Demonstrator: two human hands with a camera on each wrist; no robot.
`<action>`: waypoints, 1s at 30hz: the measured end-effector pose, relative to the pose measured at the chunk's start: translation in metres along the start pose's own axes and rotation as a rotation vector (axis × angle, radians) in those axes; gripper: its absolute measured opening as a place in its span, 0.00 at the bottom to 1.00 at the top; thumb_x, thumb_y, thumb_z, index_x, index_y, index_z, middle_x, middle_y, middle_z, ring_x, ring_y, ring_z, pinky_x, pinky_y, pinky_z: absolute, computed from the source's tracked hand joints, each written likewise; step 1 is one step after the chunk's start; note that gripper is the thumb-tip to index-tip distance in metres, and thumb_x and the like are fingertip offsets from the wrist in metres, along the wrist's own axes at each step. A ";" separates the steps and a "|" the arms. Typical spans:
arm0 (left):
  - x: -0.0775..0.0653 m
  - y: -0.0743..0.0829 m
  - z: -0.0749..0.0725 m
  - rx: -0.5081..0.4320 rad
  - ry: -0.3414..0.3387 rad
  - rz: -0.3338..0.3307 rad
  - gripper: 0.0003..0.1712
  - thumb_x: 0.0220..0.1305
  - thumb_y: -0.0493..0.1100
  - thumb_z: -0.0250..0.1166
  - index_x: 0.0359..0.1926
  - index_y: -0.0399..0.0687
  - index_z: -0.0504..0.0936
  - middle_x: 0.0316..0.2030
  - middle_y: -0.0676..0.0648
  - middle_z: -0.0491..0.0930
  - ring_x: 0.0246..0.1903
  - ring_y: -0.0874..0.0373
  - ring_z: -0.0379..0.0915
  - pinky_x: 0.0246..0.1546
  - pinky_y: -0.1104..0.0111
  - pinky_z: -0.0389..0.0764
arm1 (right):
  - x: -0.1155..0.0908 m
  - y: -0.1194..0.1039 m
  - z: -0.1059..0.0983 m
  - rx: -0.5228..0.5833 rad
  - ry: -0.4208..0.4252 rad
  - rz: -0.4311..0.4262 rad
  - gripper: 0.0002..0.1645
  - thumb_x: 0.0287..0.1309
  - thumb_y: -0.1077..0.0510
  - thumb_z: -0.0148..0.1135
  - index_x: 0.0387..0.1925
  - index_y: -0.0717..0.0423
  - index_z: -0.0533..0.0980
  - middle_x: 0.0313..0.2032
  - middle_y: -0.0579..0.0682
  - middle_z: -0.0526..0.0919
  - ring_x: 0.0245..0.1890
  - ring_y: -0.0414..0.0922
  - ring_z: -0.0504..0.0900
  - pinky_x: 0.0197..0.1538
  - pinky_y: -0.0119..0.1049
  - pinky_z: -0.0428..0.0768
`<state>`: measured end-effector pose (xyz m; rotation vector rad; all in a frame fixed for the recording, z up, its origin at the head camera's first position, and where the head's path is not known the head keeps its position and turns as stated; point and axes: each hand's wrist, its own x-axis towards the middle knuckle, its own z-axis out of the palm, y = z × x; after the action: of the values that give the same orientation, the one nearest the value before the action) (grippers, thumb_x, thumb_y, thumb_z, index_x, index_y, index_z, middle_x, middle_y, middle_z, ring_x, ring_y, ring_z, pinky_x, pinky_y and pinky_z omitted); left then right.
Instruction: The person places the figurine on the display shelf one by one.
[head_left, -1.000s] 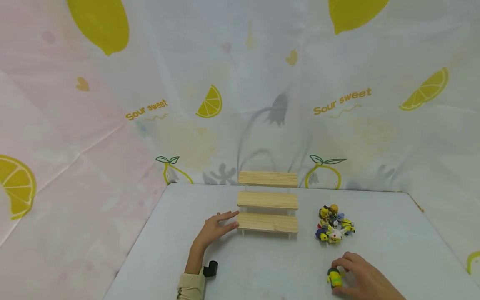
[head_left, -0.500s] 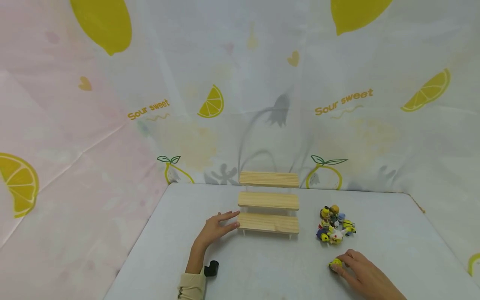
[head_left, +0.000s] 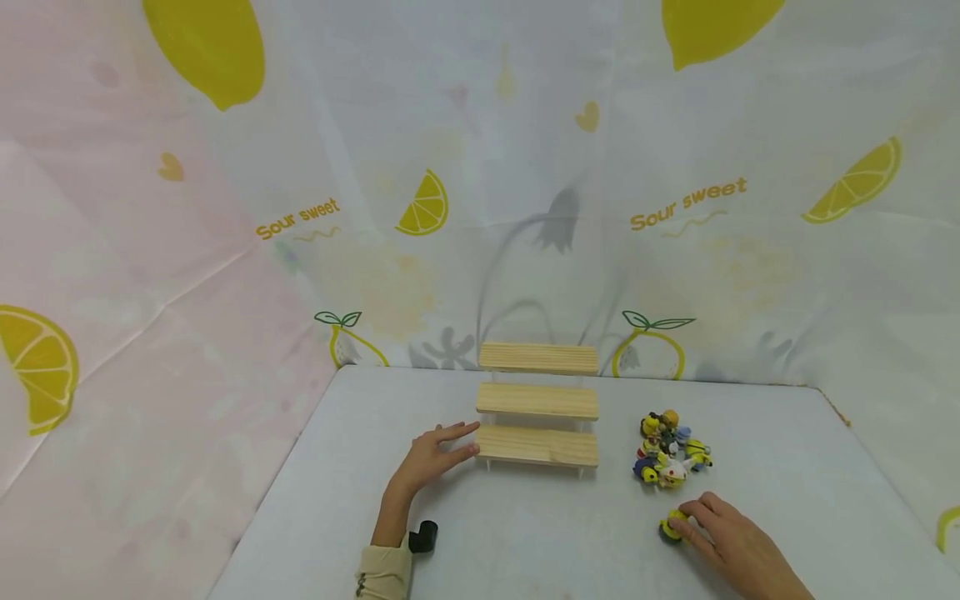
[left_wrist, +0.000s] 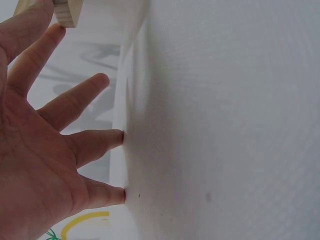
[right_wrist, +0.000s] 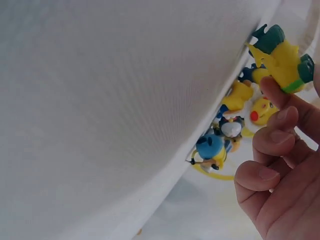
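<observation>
My right hand (head_left: pixel 733 546) pinches a small yellow and green toy figurine (head_left: pixel 671 528) between thumb and fingertips, low over the front right of the table. In the right wrist view the figurine (right_wrist: pixel 284 62) is tilted, its dark green ends pointing up left and down right, while the other fingers curl loosely below. My left hand (head_left: pixel 427 460) is spread beside a three-step wooden display stand (head_left: pixel 537 402), fingertips at the left end of the lowest board. The left wrist view has one fingertip against the board's corner (left_wrist: pixel 68 15) and the lower fingertips right at the white tabletop.
A cluster of small toy figurines (head_left: pixel 672 472), mostly yellow, blue and white, lies right of the stand, just beyond my right hand. A short black cylindrical piece (head_left: pixel 422 537) sits by my left wrist. Behind the table (head_left: pixel 525 533) hangs a lemon-printed cloth (head_left: pixel 510 275).
My right hand has closed its fingers on the figurine and brought it slightly forward toward the cluster, turning it on the way. My left hand has stayed at the stand.
</observation>
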<state>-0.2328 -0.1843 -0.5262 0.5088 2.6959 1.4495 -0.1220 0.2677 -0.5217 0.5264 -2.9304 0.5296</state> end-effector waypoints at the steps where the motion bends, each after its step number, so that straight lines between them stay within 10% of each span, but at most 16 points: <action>1: 0.000 0.000 0.000 -0.002 -0.001 -0.001 0.27 0.63 0.55 0.69 0.61 0.53 0.81 0.60 0.42 0.76 0.67 0.36 0.60 0.68 0.38 0.45 | 0.000 0.000 0.000 -0.002 -0.016 0.006 0.07 0.63 0.46 0.66 0.36 0.43 0.80 0.31 0.32 0.68 0.27 0.27 0.65 0.31 0.31 0.75; 13: -0.001 -0.001 0.000 0.001 -0.006 0.004 0.27 0.64 0.55 0.68 0.62 0.54 0.80 0.61 0.41 0.75 0.67 0.34 0.59 0.65 0.33 0.41 | 0.012 -0.008 -0.012 0.004 -0.135 0.138 0.14 0.67 0.40 0.59 0.38 0.43 0.78 0.31 0.36 0.69 0.25 0.30 0.65 0.28 0.32 0.74; 30: -0.001 0.001 -0.002 0.013 -0.006 -0.002 0.27 0.64 0.56 0.68 0.62 0.55 0.81 0.61 0.40 0.75 0.67 0.31 0.58 0.61 0.28 0.37 | 0.057 -0.038 -0.021 0.102 0.083 -0.063 0.06 0.69 0.47 0.60 0.41 0.41 0.79 0.36 0.32 0.76 0.28 0.30 0.73 0.29 0.32 0.76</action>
<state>-0.2321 -0.1862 -0.5246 0.5102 2.7025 1.4282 -0.1608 0.2237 -0.4796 0.5921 -2.8100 0.6791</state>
